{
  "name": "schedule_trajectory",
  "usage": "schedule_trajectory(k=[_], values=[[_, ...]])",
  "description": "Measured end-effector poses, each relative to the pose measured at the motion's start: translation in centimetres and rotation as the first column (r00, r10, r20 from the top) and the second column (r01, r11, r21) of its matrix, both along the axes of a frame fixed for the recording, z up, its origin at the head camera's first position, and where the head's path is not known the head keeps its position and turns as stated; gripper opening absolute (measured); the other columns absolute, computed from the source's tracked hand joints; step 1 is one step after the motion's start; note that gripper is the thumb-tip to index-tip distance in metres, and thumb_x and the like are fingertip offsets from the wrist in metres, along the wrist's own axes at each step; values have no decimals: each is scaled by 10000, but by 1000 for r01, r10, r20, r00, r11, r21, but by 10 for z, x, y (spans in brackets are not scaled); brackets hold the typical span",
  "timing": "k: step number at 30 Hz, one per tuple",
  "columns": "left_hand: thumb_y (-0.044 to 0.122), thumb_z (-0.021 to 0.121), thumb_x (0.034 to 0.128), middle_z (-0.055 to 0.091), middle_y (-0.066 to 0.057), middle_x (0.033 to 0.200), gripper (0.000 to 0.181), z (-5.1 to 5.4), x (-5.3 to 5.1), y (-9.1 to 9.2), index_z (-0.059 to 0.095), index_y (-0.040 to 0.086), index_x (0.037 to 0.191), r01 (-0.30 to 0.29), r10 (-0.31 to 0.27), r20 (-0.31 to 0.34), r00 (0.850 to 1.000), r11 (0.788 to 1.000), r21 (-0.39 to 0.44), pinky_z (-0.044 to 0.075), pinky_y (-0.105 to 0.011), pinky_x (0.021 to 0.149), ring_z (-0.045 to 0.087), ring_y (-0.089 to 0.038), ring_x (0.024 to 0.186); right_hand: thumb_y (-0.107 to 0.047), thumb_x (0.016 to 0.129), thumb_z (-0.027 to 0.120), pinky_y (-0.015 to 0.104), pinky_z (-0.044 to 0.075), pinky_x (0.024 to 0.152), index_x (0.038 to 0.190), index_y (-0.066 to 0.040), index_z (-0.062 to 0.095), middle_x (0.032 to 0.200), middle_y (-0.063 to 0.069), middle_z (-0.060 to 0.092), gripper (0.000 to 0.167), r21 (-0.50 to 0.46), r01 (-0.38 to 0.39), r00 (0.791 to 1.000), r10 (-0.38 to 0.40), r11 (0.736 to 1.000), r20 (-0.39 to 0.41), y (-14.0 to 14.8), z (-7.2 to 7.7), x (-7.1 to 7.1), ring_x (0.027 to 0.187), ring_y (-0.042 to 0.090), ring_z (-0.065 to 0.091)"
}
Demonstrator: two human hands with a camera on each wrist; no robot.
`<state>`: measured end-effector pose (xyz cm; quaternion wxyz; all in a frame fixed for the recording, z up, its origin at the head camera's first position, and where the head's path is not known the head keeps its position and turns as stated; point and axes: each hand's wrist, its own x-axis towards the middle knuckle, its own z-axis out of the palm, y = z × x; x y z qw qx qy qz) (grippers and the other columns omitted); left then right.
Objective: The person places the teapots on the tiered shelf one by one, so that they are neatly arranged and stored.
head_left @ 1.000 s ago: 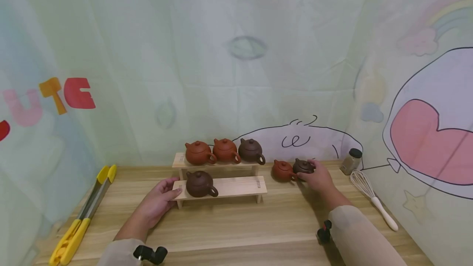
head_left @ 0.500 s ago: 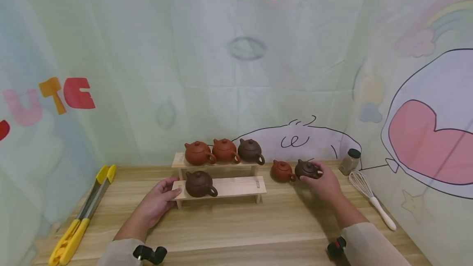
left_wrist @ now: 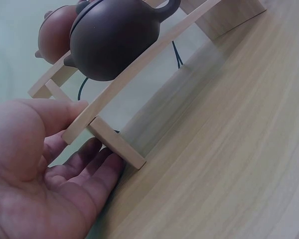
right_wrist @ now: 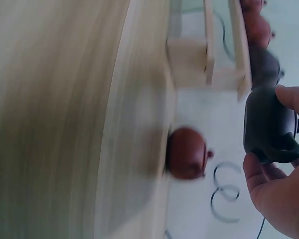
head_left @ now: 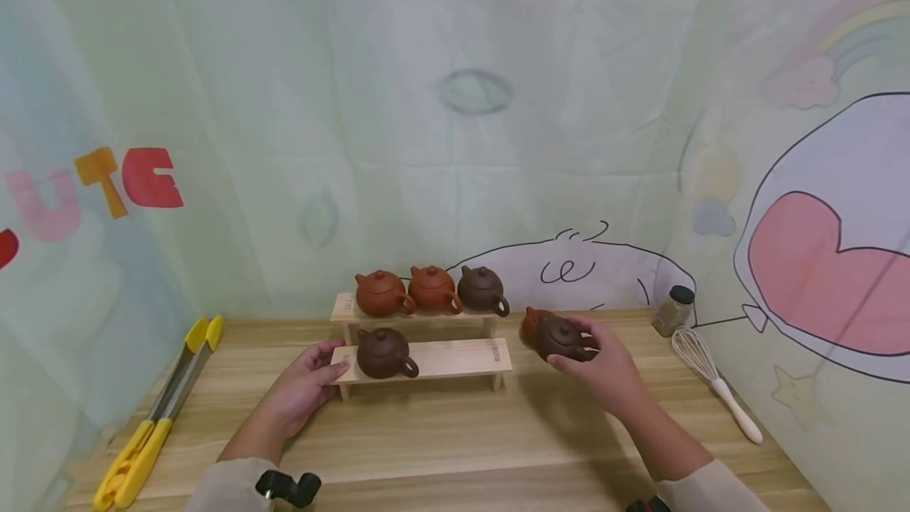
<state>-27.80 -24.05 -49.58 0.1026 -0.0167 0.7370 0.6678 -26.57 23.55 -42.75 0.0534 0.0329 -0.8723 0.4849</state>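
A dark brown teapot (head_left: 559, 337) is held in my right hand (head_left: 606, 366), its fingers and thumb around the handle side; in the right wrist view the teapot (right_wrist: 269, 127) hangs clear of the table. Behind it, partly hidden, a red-brown teapot (head_left: 529, 327) stands on the table. My left hand (head_left: 306, 385) grips the left end of the two-step wooden stand (head_left: 462, 359), thumb on top of the lower step. On that step sits another dark brown teapot (head_left: 382, 354). The upper step carries two red-brown teapots, one at the left (head_left: 381, 294), and a dark one (head_left: 481, 291) at the right.
Yellow-handled tongs (head_left: 159, 417) lie along the left side of the wooden table (head_left: 426, 449). At the right are a black-lidded jar (head_left: 673, 312) and a whisk (head_left: 716, 385) with a white handle. A printed curtain (head_left: 455, 180) hangs close behind the stand.
My right hand has lifted the dark teapot off the table, first shifting right, then left and nearer, in front of the red-brown one. The left hand stays on the stand.
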Motion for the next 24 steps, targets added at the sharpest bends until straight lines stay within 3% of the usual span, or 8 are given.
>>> schedule_trajectory(k=[3,13,18,24], values=[[223,551,1129,206,-282,1757,657,0,0,1,230,-3,1656,3,-3,0,1000,1000,2,434,-520,1239,388,-363,1547,-253,852,927,415,624,993,1511,-85,556,1445,216,629,775,-26,-29,1000,29,999,-7,-17,2,7,1273,371,691],[214,545,1130,261,-290,1730,649,1,0,0,231,-8,1653,0,0,3,1000,1000,-5,520,-387,1143,458,-318,1490,-201,782,972,384,608,967,1421,-121,648,1356,125,678,721,-64,-124,991,121,990,-57,-78,-11,15,1184,252,703],[206,538,1132,265,-290,1728,645,1,0,0,228,-11,1655,2,-2,3,1000,1000,-1,508,-385,1158,450,-325,1499,-275,787,968,467,562,1045,1426,-167,650,1416,90,656,721,-26,-167,985,165,986,-54,-105,-15,12,1237,261,672],[221,543,1131,249,-289,1736,657,1,-1,-1,225,-5,1660,3,-3,8,1000,1000,-5,468,-484,1216,438,-338,1513,-312,789,960,519,535,1074,1424,-159,656,1406,113,667,722,2,-178,982,178,984,-56,-129,-13,2,1281,297,637]])
